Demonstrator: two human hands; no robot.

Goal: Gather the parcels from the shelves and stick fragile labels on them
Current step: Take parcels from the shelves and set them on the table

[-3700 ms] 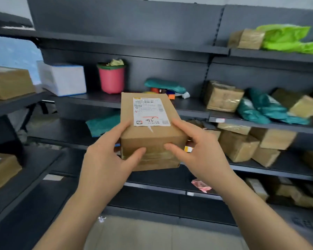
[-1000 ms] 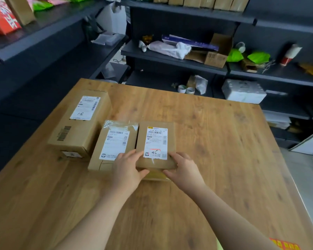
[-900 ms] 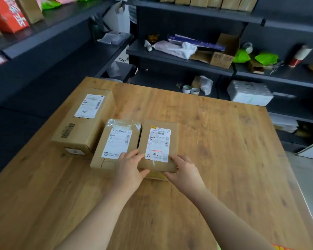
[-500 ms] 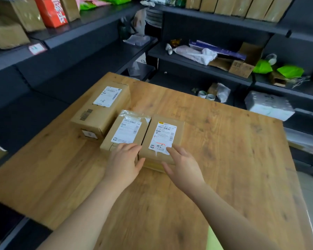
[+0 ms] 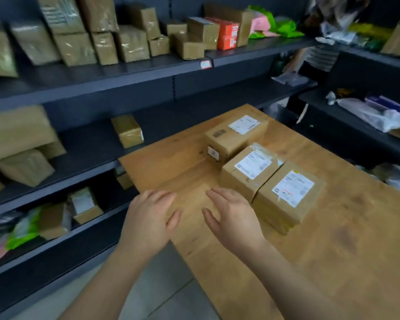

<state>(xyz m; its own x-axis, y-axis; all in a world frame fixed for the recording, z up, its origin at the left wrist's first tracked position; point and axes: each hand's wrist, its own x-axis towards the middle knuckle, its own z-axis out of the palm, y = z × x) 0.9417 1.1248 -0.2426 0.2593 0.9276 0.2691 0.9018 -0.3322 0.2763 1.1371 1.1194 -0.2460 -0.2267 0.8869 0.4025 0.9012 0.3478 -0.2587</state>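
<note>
Left hand (image 5: pixel 148 220) and right hand (image 5: pixel 233 218) hover empty, fingers loosely spread, over the wooden counter (image 5: pixel 333 250). The right hand is just beside the nearest parcel (image 5: pixel 289 195), which sits in a row with the middle parcel (image 5: pixel 249 169) and far parcel (image 5: pixel 233 135). Dark shelves (image 5: pixel 102 72) alongside hold more boxes.

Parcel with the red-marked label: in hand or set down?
Set down. The parcel lies flat on the table, label up, against the next parcel. The left hand and right hand are open, holding nothing.
</note>
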